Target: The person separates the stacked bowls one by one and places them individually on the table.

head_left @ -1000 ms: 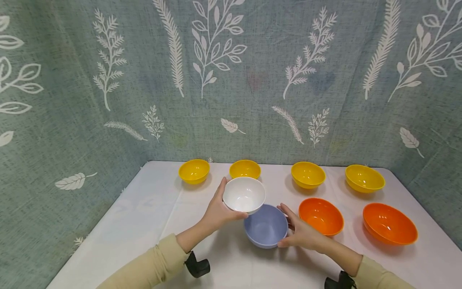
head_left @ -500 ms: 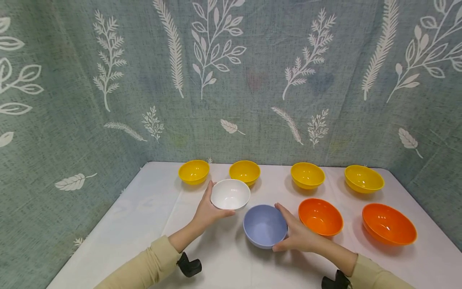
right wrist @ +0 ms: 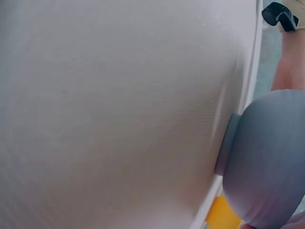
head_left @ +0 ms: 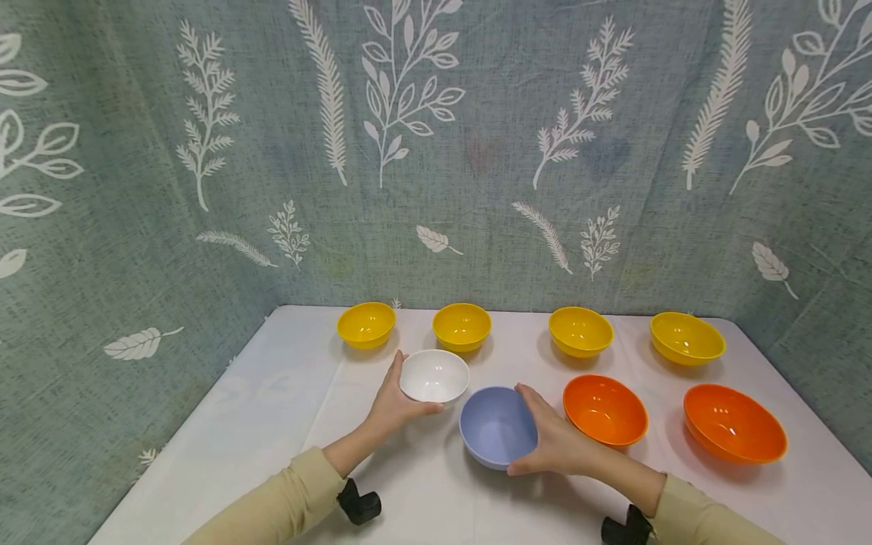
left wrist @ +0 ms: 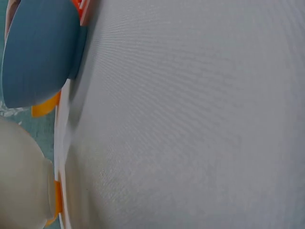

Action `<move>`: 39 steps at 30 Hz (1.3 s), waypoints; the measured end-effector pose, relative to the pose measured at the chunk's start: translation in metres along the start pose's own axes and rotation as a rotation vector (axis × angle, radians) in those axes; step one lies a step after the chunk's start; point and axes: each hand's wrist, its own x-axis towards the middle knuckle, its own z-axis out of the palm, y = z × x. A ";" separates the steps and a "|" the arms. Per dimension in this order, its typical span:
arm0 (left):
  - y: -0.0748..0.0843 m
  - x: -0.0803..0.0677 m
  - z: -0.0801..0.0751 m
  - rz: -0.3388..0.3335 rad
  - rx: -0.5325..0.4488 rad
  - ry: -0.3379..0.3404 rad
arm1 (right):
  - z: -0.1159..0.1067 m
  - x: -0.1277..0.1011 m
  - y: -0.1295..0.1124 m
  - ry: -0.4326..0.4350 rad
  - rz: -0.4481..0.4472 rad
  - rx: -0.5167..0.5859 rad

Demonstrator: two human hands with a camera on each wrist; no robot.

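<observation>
My left hand grips the side of a small white bowl, thumb near its front and fingers toward its back. In the left wrist view the white bowl appears at lower left; whether its foot touches the table I cannot tell. Just to its right, my right hand holds a periwinkle-blue bowl by its right side. That blue bowl fills the right edge of the right wrist view, and its foot is close to the cloth. Both bowls are upright, apart from each other, with nothing visible inside.
A yellow bowl stands leftmost in a back row of several yellow bowls. Two larger orange bowls, a nearer one and a farther one, sit right of my right hand. Leaf-patterned green curtain encloses the white table.
The white bowl has moved left and lower in my left hand, away from above the blue bowl. My right hand has closed farther over the blue bowl's right side.
</observation>
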 end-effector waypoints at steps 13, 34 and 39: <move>-0.004 0.002 0.013 0.013 0.006 -0.041 | -0.005 -0.009 0.002 -0.024 -0.065 -0.072; -0.004 -0.005 0.025 0.033 0.001 -0.186 | -0.018 -0.029 0.007 -0.198 -0.105 -0.063; -0.004 -0.007 0.025 0.018 0.019 -0.203 | -0.019 -0.030 0.006 -0.214 -0.107 -0.048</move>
